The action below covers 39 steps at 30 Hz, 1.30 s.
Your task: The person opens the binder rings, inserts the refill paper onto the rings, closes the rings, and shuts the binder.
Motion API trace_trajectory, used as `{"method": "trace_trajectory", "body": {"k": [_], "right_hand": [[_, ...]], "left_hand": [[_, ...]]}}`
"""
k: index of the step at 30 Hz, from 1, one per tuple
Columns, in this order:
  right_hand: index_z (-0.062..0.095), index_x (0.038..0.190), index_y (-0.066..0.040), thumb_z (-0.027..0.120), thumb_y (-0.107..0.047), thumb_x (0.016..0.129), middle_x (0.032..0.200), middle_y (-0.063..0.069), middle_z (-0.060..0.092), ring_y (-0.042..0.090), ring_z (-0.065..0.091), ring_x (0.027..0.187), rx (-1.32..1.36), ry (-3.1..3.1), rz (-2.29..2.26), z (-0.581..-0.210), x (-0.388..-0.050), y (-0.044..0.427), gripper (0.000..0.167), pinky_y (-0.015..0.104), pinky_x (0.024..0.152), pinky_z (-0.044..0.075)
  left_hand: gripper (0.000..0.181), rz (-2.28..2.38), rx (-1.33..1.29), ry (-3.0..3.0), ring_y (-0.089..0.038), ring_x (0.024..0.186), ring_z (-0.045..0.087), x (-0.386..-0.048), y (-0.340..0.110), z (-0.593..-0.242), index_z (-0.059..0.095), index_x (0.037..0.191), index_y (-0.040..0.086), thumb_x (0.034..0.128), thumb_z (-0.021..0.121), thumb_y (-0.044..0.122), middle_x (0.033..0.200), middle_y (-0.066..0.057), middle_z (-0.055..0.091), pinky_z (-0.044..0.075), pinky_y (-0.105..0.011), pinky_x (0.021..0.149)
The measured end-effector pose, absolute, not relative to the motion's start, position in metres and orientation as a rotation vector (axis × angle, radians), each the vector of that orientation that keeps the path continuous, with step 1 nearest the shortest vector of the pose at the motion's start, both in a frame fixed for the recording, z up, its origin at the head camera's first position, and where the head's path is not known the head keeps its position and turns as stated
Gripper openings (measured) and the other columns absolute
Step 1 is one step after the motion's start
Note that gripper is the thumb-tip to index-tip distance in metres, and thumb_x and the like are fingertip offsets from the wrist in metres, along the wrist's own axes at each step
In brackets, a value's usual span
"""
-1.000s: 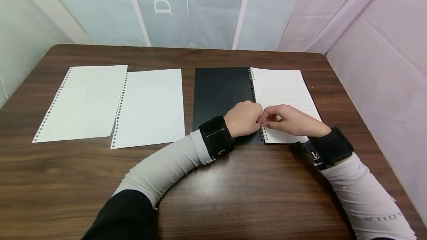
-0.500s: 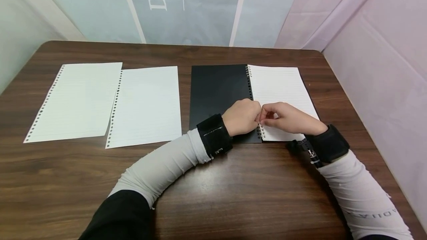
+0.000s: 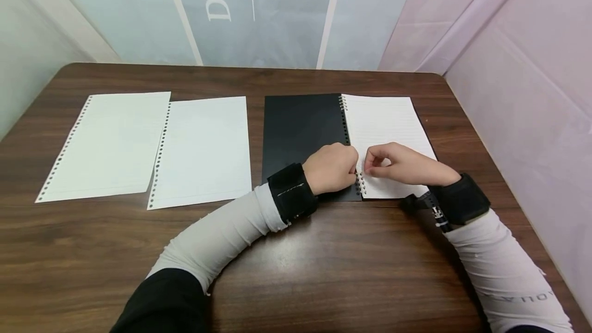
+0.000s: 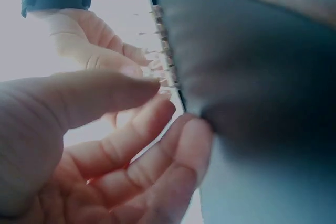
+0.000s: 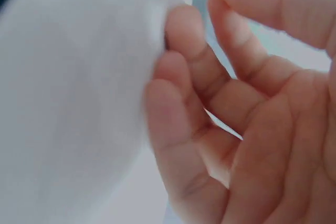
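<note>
An open loose-leaf notebook lies on the table, its black cover (image 3: 300,117) to the left and lined white pages (image 3: 384,117) to the right. A row of small binding rings (image 3: 343,103) runs between them. My left hand (image 3: 330,167) is at the lower part of the rings, thumb and index finger (image 4: 168,109) pinching at them with the other fingers against the black cover. Just right of it, my right hand (image 3: 400,163) pinches the rings from the page side with thumb and index finger (image 5: 223,6). The hands cover the rings between the fingertips.
Two loose punched lined sheets lie on the left: a far-left sheet (image 3: 108,143) and a nearer sheet (image 3: 203,153), edges overlapping slightly. The brown wooden table (image 3: 287,271) ends at a back edge before a hanging curtain (image 3: 259,14).
The hands, touching half a second ago, now stand slightly apart; my left hand has shifted a little left. The notebook and sheets stay in place; the head view has shifted slightly.
</note>
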State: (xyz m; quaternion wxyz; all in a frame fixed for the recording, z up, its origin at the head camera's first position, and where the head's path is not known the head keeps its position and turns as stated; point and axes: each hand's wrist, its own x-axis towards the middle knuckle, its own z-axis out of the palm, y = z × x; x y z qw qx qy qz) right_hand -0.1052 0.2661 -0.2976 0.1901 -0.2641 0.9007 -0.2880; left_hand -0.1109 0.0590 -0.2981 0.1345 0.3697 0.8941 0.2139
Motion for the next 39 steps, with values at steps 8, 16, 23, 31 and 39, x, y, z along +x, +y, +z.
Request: {"method": "trace_trajectory", "body": {"k": [8, 16, 23, 31, 39], "right_hand": [[0.068, 0.080, -0.015, 0.067, -0.006, 0.092, 0.076, -0.007, 0.065, 0.002, 0.055, 0.070, -0.812, 2.357, -0.740, -0.296, -0.098, 0.266, 0.015, 0.021, 0.066, 0.047], [0.069, 0.080, -0.012, 0.067, -0.005, 0.092, 0.075, -0.005, 0.065, 0.001, 0.051, 0.065, -0.792, 2.333, -0.756, -0.295, -0.096, 0.262, 0.014, 0.020, 0.061, 0.043], [0.068, 0.079, -0.012, 0.070, -0.009, 0.091, 0.071, -0.006, 0.061, 0.002, 0.049, 0.063, -0.768, 2.325, -0.750, -0.295, -0.098, 0.261, 0.012, 0.020, 0.060, 0.041], [0.068, 0.079, -0.012, 0.070, -0.009, 0.091, 0.069, -0.006, 0.058, 0.003, 0.048, 0.062, -0.745, 2.318, -0.731, -0.295, -0.099, 0.260, 0.012, 0.021, 0.059, 0.040], [0.069, 0.080, -0.011, 0.069, -0.008, 0.091, 0.069, -0.006, 0.058, 0.001, 0.048, 0.060, -0.756, 2.299, -0.736, -0.296, -0.100, 0.262, 0.012, 0.020, 0.058, 0.040]], "left_hand": [[0.021, 0.478, 1.093, 2.521, -0.010, 0.063, 0.055, -0.099, 0.059, -0.298, 0.055, 0.073, 0.019, 0.0869, 0.071, 0.021, 0.070, 0.008, 0.054, 0.041, -0.025, 0.050], [0.023, 0.486, 1.119, 2.520, -0.009, 0.059, 0.051, -0.098, 0.061, -0.302, 0.053, 0.072, 0.019, 0.0884, 0.068, 0.019, 0.067, 0.009, 0.050, 0.038, -0.023, 0.048], [0.026, 0.512, 1.083, 2.514, -0.009, 0.056, 0.051, -0.101, 0.063, -0.303, 0.054, 0.066, 0.020, 0.0867, 0.070, 0.019, 0.063, 0.009, 0.050, 0.039, -0.023, 0.046], [0.026, 0.526, 1.037, 2.501, -0.010, 0.058, 0.054, -0.103, 0.064, -0.302, 0.057, 0.066, 0.019, 0.0868, 0.072, 0.024, 0.065, 0.008, 0.053, 0.041, -0.024, 0.047], [0.028, 0.552, 1.018, 2.456, -0.010, 0.057, 0.052, -0.106, 0.063, -0.304, 0.056, 0.064, 0.019, 0.0862, 0.072, 0.022, 0.062, 0.008, 0.052, 0.039, -0.023, 0.047]]}}
